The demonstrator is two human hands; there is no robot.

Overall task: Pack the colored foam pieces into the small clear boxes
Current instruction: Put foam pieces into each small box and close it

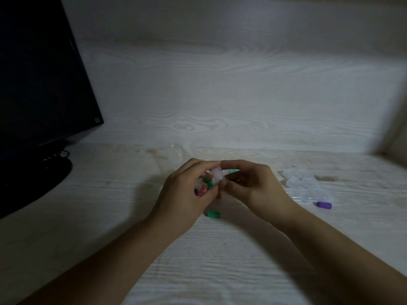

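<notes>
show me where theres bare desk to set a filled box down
Bare desk lies near the front edge between the two forearms, and left of the left hand toward the monitor. It is crowded under the hands, where foam pieces lie, and right of the right hand, around the clear boxes and purple piece.

Both hands, left (pixel 189 190) and right (pixel 255 186), together at centre, fingers curled.

On the desk (pixel 220 271), a monitor (pixel 39 84) stands far left, spare boxes (pixel 306 183) lie right of the hands, one foam piece (pixel 213 214) beneath them.
</notes>
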